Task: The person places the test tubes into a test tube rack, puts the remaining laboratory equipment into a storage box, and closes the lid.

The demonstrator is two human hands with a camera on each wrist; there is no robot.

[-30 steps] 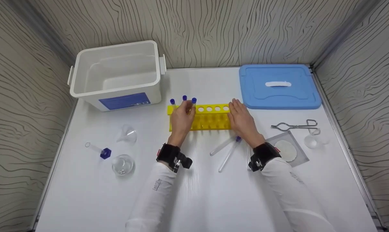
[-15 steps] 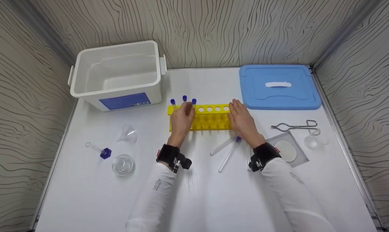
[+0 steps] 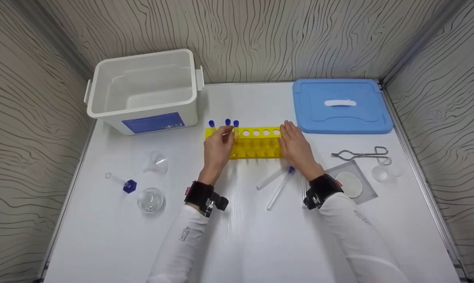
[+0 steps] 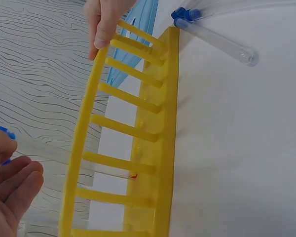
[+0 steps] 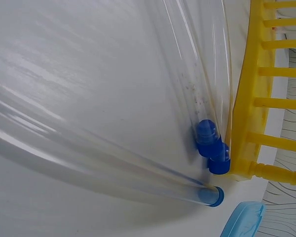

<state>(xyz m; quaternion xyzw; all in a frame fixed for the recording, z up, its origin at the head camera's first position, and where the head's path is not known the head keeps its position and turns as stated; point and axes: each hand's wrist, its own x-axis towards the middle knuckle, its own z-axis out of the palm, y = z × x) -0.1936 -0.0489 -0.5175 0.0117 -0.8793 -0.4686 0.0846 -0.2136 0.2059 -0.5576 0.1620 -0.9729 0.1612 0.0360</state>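
A yellow test tube rack [image 3: 256, 143] stands mid-table, with several blue-capped tubes upright in its left part. My left hand [image 3: 217, 147] is at that end, thumb and fingers curled at the blue cap of one test tube [image 4: 54, 150]. The left wrist view shows this tube slanting through the rack's top bar, its red-marked tip near the base. My right hand [image 3: 296, 145] rests on the rack's right end with its fingers straight, seen at the far end as fingers [image 4: 108, 22] in the left wrist view. Loose capped tubes [image 5: 187, 74] lie in front of the rack.
A white bin [image 3: 142, 86] is at back left, a blue lid [image 3: 341, 106] at back right. At left are a funnel [image 3: 157, 163], a small cylinder [image 3: 129, 186] and a beaker [image 3: 150, 200]. Metal tongs [image 3: 359, 155], a round flask [image 3: 379, 173] and filter paper [image 3: 348, 184] lie right.
My left hand has shifted slightly left and its wrist has turned a little. The rear tube's cap sits slightly further right and lower. My right hand stays on the rack's end.
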